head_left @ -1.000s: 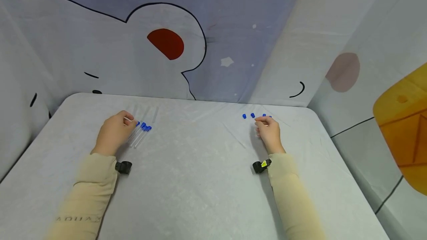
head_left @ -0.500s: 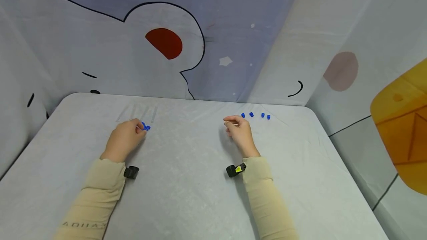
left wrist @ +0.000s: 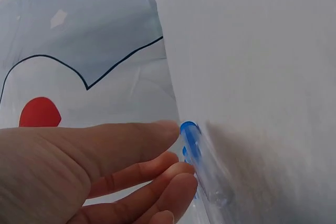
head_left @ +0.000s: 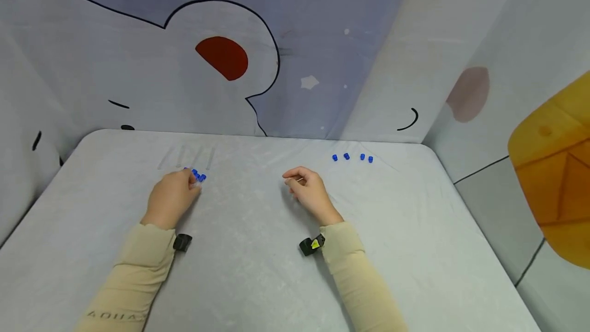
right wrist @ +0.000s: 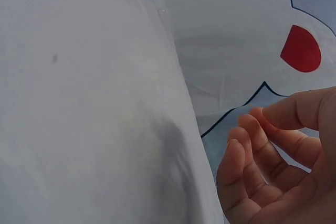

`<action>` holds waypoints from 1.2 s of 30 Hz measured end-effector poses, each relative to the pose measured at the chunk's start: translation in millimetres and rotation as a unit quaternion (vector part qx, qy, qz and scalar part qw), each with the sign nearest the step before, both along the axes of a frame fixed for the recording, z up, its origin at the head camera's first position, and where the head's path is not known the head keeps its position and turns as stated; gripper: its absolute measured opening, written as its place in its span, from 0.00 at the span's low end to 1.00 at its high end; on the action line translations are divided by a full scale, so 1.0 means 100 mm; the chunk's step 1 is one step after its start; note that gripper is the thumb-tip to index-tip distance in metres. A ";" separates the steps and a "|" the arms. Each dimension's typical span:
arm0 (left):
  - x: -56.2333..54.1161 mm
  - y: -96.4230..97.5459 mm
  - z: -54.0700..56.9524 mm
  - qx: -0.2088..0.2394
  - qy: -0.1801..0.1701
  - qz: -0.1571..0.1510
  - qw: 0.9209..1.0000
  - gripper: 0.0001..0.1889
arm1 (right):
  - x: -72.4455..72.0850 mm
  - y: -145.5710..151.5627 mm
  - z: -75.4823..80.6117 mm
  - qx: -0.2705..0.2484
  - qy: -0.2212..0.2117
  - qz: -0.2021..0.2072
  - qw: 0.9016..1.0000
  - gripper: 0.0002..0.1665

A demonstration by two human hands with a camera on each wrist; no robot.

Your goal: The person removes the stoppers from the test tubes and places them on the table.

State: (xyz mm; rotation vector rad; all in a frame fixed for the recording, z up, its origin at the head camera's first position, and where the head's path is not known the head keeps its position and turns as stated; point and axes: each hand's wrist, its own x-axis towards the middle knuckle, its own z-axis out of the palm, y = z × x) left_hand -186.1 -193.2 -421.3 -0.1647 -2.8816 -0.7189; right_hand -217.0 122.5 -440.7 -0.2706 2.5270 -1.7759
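Left grip (head_left: 171, 196) is narrow at a tube (left wrist: 206, 165); whether pinching, I cannot tell. Tube slants away from the thumb (left wrist: 155, 135), blue cap (left wrist: 188, 126) nearest it. Right grip (head_left: 311, 192), loosely curled, lies farther.

I count four loose blue caps (head_left: 346, 156) well to the right of my left hand (head_left: 170, 196), and four clear tubes (head_left: 211, 158) just beyond it. Right at its fingertips I see at least three blue-capped tubes (left wrist: 205, 166), partly hidden, so I can't give their exact total.
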 end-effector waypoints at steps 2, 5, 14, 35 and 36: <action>0.00 0.00 0.00 0.000 -0.010 0.004 1.000 0.06 | 0.01 -0.01 0.00 0.004 -0.002 0.006 1.000 0.12; 0.01 0.01 0.00 -0.003 -0.033 0.005 0.999 0.07 | 0.01 -0.02 -0.01 0.002 -0.003 0.014 1.000 0.11; 0.04 0.07 0.01 -0.015 -0.077 -0.011 0.997 0.07 | 0.01 -0.04 -0.06 0.004 0.006 0.044 0.999 0.11; -0.03 0.15 0.09 0.192 -0.190 -0.192 0.943 0.15 | 0.10 -0.11 0.05 0.064 0.056 0.135 0.987 0.12; -0.03 0.16 0.09 0.200 -0.199 -0.200 0.938 0.15 | 0.11 -0.11 0.06 0.065 0.059 0.141 0.986 0.13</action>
